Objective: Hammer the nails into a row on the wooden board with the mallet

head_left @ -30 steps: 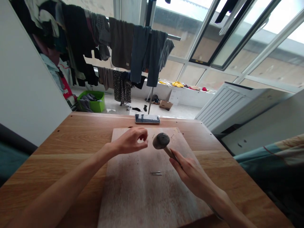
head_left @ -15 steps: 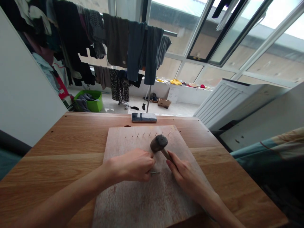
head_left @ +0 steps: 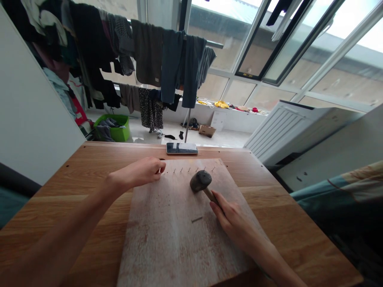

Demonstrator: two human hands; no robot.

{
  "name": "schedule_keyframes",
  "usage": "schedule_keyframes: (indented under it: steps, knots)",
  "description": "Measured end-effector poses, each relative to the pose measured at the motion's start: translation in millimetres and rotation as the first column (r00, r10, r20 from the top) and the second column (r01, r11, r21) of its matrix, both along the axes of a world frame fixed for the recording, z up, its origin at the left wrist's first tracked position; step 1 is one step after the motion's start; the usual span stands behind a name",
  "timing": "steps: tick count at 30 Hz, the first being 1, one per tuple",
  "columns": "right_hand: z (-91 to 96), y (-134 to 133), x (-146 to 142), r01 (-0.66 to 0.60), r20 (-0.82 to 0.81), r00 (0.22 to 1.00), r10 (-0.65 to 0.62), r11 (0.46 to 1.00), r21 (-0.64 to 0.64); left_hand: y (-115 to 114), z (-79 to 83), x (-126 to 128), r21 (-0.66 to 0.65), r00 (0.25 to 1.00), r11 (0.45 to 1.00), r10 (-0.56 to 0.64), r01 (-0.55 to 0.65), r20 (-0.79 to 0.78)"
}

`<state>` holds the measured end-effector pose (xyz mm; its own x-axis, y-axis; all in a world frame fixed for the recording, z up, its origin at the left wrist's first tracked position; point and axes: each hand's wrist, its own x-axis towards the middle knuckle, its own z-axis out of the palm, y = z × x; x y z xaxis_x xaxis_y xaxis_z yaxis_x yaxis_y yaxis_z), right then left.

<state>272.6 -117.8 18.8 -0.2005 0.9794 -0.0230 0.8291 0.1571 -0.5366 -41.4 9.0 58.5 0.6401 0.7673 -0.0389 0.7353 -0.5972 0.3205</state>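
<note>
A worn wooden board [head_left: 155, 247] lies in front of me, with a row of thin upright nails [head_left: 189, 170] near its far edge. My left hand [head_left: 146, 171] is at the board's far left corner, beside the left end of that row. Its fingertips are pinched together; whatever is between them is too small to make out. In my right hand [head_left: 230, 215] is the wooden handle of a mallet [head_left: 201, 181], whose black head is over the board just on the near side of the nails. One loose nail [head_left: 196, 219] lies flat on the board, left of my right hand.
The board rests on a wooden table [head_left: 89, 207]. A phone [head_left: 182, 148] lies by the table's far edge. Beyond are hanging clothes [head_left: 146, 52], a green basket [head_left: 121, 133] and a cardboard box [head_left: 207, 130]. A white panel [head_left: 32, 91] stands at left.
My left hand has moved from the middle of the board, beside the loose nail, away and left to the far left corner. The right hand and mallet have stayed nearly still.
</note>
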Motion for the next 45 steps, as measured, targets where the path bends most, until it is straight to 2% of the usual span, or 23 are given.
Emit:
schedule_keyframes:
  steps: [4, 10, 13, 17, 20, 31, 37, 45]
  knots:
    - [-1.2, 0, 1, 0.013, 0.005, 1.000, -0.013, 1.000, 0.000, 4, -6.7, 0, 0.051, 0.997, 0.998, -0.032, 0.029, 0.069]
    - [-0.3, 1, 0, 0.014, 0.025, 1.000, -0.014, 1.000, -0.014, 4, -16.7, 10, 0.097, 0.988, 0.995, -0.016, 0.001, 0.153]
    - [3.5, 1, -1, 0.009, 0.013, 1.000, -0.008, 0.999, -0.035, 8, -26.4, 10, 0.042, 0.964, 0.999, -0.021, 0.010, 0.267]
    - [10.4, 2, -2, -0.009, -0.031, 0.999, 0.008, 1.000, -0.028, 18, -46.0, 4, -0.100, 0.883, 0.995, 0.036, 0.012, 0.469]
    - [17.1, 6, -8, -0.030, -0.036, 0.999, 0.030, 0.999, -0.012, 22, -55.5, 1, -0.158, 0.838, 0.987, 0.067, 0.023, 0.541]
    - [39.6, 44, -61, -0.127, -0.106, 0.984, 0.143, 0.981, 0.147, 20, -55.8, 1, -0.152, 0.813, 0.988, 0.106, -0.021, 0.573]
    - [35.2, 49, -71, -0.151, -0.082, 0.983, 0.166, 0.975, 0.163, 19, -56.0, 2, -0.142, 0.785, 0.990, 0.097, -0.011, 0.612]
    - [28.2, 48, -75, -0.204, -0.019, 0.978, 0.209, 0.970, 0.133, 20, -60.0, 1, -0.119, 0.782, 0.993, 0.071, 0.003, 0.619]
